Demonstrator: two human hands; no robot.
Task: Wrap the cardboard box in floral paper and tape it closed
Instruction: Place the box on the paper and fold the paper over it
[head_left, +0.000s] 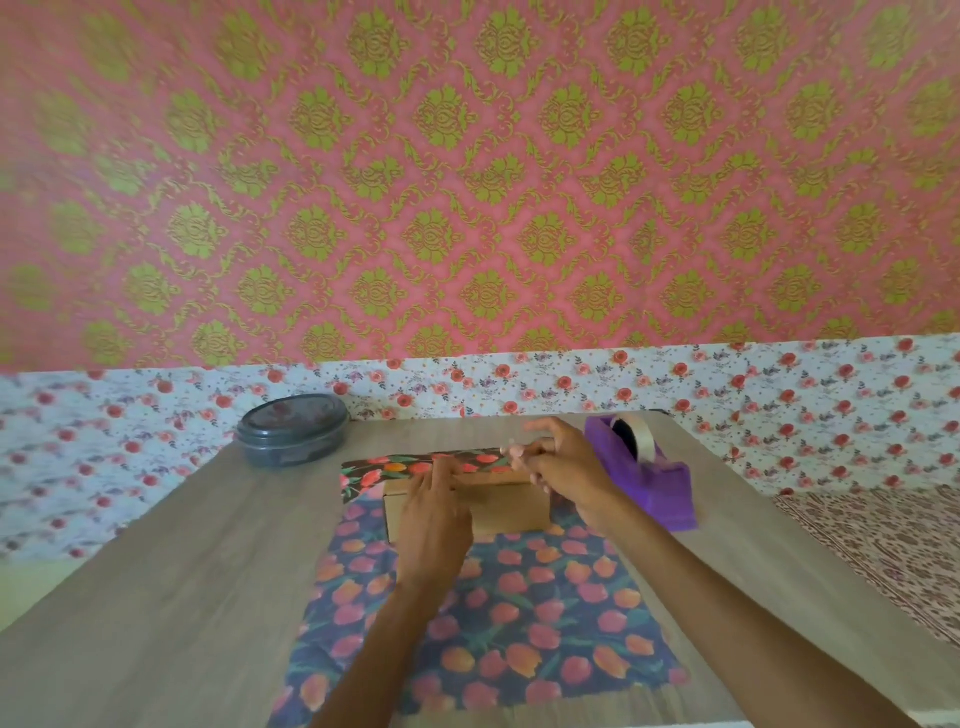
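Observation:
A brown cardboard box (511, 506) sits on a sheet of dark floral paper (519, 613) spread on the table. The paper's far edge (415, 465) is folded up over the box's top. My left hand (434, 525) lies flat on the box top, its straight fingers pressing that folded edge down. My right hand (558, 460) hovers over the box's right end, next to the purple tape dispenser (649, 478). Its fingers are curled and seem to pinch a small piece of tape, which is blurred.
A round grey lidded container (293, 428) stands at the back left of the wooden table (182, 571). Flower-print cloth hangs behind the table, and a patterned surface (883, 545) lies to the right.

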